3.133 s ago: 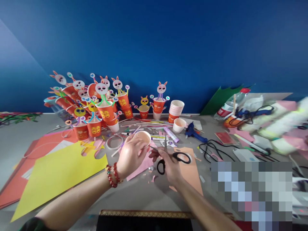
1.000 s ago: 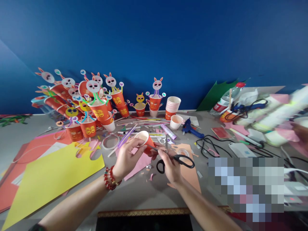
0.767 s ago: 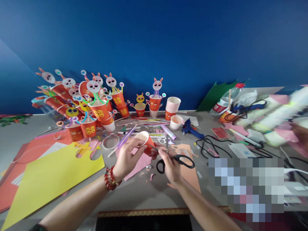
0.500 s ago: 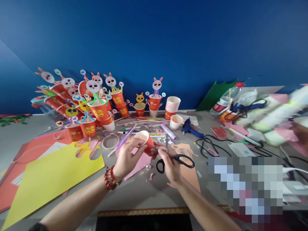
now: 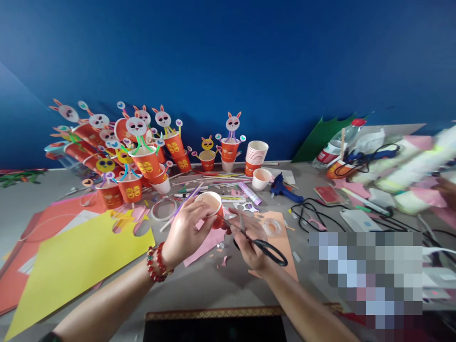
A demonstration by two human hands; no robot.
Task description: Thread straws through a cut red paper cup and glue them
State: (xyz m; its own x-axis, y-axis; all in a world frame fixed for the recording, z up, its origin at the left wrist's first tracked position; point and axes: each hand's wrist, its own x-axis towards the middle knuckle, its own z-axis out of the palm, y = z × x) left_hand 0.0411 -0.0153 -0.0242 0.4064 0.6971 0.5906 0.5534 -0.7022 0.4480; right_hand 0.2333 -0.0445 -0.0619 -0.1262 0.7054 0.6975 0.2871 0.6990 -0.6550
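Observation:
My left hand (image 5: 187, 230), with red beads at the wrist, grips the rim of a red paper cup (image 5: 218, 219) whose mouth tilts toward me. Black-handled scissors (image 5: 269, 251) are held in my right hand (image 5: 249, 240), and their blade tip reaches the cup's side. Whether the tip pierces the wall cannot be made out. Below the hands are pink paper (image 5: 204, 244) and small scraps. Orange paper (image 5: 287, 251) lies to the right under a roll of clear tape (image 5: 271, 227).
Decorated rabbit cups (image 5: 145, 164) crowd the back left. Yellow paper (image 5: 81, 263) covers the left. Stacked cups (image 5: 256, 154), a white cup (image 5: 261, 179) and a blue glue gun (image 5: 283, 189) stand behind. Cables, a bottle (image 5: 329, 147) and a phone (image 5: 359, 222) are on the right.
The cup has turned so that more of its inside shows. The scissors have rotated in my right hand, and one handle loop is now mostly hidden.

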